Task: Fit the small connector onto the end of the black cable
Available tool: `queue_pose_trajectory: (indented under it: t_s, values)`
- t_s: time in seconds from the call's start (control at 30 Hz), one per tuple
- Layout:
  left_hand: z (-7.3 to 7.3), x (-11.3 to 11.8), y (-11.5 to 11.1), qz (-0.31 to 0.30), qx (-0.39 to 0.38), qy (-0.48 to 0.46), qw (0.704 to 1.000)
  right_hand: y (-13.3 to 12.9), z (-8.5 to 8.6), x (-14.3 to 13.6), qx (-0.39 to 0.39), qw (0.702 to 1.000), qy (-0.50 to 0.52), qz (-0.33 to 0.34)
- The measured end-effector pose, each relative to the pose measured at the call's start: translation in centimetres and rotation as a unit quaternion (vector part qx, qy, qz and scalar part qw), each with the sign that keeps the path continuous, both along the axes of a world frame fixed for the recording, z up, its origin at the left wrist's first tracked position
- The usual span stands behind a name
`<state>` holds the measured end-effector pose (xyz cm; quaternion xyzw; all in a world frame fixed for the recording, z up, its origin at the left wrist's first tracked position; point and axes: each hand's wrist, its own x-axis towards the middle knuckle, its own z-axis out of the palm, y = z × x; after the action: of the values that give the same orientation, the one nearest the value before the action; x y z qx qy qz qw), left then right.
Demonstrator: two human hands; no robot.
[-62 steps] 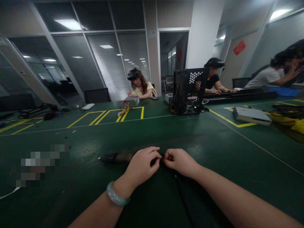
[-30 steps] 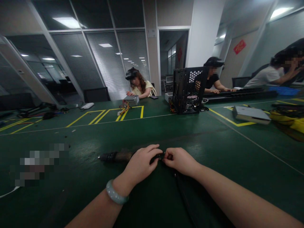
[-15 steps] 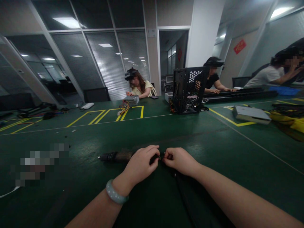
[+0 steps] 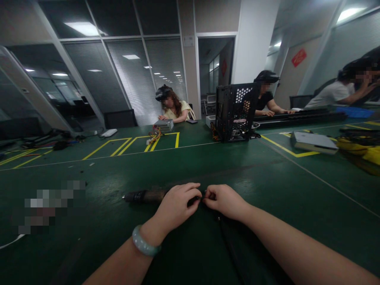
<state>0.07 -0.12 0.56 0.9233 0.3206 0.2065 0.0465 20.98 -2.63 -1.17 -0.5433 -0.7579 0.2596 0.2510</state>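
Observation:
My left hand (image 4: 179, 204), with a pale green bangle (image 4: 145, 241) at the wrist, is curled with thumb and fingers close together. Facing it, my right hand (image 4: 225, 202) is pinched, its fingertips almost meeting those of the left. Whatever small dark thing sits between the fingertips is too small and hidden to name. A dark cylindrical power screwdriver (image 4: 142, 196) with a metal tip lies on the green table, its right end covered by my left hand. Below my right hand, a thin black cord or rod (image 4: 227, 237) runs toward the near edge.
Across the green table (image 4: 113, 170) stand an open black computer case (image 4: 236, 113) and a power supply with coloured wires (image 4: 164, 125). At the right lie a flat silver box (image 4: 314, 142) and a yellow bag (image 4: 362, 152) with black cables. Several people sit beyond.
My left hand has shifted slightly right, bringing its fingertips closer to my right hand and covering more of the small thing between them. The right hand has barely moved.

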Motion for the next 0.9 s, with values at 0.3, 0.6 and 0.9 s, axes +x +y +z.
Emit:
queue_pose_trajectory:
  t_s: [0.3, 0.6, 0.9]
  values:
    - [-0.37, 0.18, 0.08, 0.036, -0.011, -0.008, 0.999, -0.03, 0.06, 0.07, -0.007, 1.0, -0.002, -0.001]
    - [-0.15, 0.13, -0.05, 0.037, -0.01, 0.002, 0.999, -0.05, 0.14, -0.03, -0.012, 1.0, 0.001, -0.005]
    - [0.0, 0.03, -0.07, 0.011, 0.003, 0.001, 1.0, -0.01, 0.04, 0.02, -0.001, 1.0, 0.0, 0.0]
